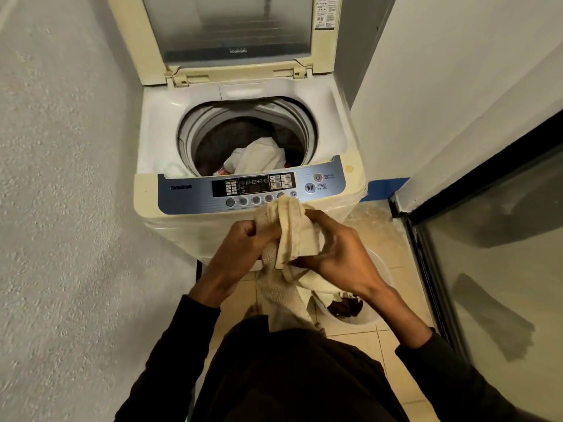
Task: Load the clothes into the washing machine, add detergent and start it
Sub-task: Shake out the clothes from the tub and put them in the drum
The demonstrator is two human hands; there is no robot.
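Note:
A top-loading washing machine (158, 126) stands ahead with its lid (225, 28) raised. Inside the drum (213, 138) lies a white garment (259, 156) over something coloured. Just in front of the blue control panel (189, 196), both my hands hold a cream cloth (294, 233). My left hand (240, 251) grips its left side. My right hand (338, 254) curls round its right side. The cloth's lower part hangs down toward a white laundry basket (382, 269) on the floor, where dark clothes (347, 306) show.
A rough grey wall (61, 178) runs close along the left. A white wall (441, 86) and a black-framed glass door (487, 239) close in the right side. Beige floor tiles (384, 345) lie underfoot. The space is narrow.

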